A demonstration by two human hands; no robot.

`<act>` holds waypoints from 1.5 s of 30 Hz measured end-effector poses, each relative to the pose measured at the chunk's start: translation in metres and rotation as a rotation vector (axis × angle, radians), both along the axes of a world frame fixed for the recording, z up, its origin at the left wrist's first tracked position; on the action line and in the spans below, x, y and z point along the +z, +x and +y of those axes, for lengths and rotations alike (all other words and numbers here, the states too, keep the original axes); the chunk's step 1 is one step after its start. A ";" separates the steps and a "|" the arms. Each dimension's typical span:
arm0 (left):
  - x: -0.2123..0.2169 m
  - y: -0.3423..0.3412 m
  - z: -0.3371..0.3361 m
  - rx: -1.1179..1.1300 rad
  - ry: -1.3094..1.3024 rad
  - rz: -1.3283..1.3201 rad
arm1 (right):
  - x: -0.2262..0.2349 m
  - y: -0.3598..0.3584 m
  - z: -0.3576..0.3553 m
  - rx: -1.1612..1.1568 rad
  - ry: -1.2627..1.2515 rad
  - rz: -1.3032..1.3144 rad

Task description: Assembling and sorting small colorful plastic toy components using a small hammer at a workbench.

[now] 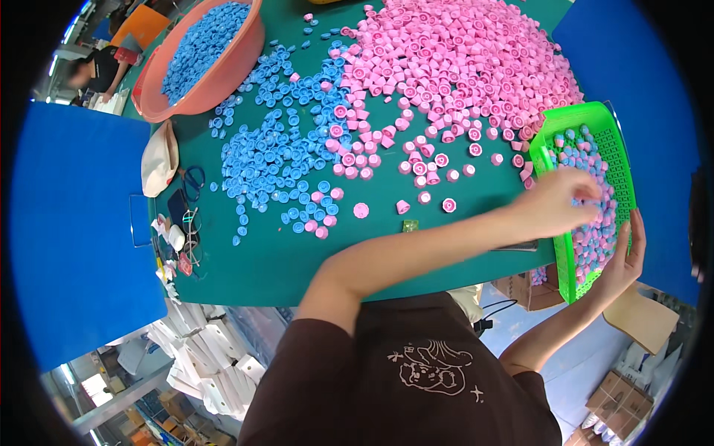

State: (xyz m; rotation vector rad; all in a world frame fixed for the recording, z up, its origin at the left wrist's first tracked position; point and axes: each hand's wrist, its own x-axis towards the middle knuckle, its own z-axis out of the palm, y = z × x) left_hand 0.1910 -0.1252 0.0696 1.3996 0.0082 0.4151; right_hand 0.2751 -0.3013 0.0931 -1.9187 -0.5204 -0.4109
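A green plastic basket [621,167] stands at the right edge of the table, filled with small two-tone pink-and-blue pieces [587,249]. My left hand [561,202] reaches across over the basket, its fingers curled together above the pieces. Whatever lies between those fingers is hidden. Gripping the near right side of the basket is my right hand [623,260]. To the left of the basket lies a big heap of pink cup-shaped plastic pieces [461,59], with several scattered in front of it. Blue round cap-like pieces [271,152] spread over the table's left half.
An orange tub [249,44] of blue pieces stands at the far left. Scissors [195,182], a phone [177,207] and glasses [192,234] lie along the left edge. A cardboard box [528,291] sits below the basket. Another person [100,74] is at the far left.
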 end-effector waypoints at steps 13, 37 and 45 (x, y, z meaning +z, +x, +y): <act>-0.031 -0.227 0.207 0.443 1.112 0.649 | -0.040 -0.119 0.186 1.038 -0.174 0.284; -0.025 -0.174 0.070 0.473 0.607 0.165 | -0.026 -0.111 0.124 0.820 0.015 0.792; -0.052 -0.240 0.114 0.876 0.354 0.478 | -0.072 -0.131 0.120 0.951 -0.361 0.225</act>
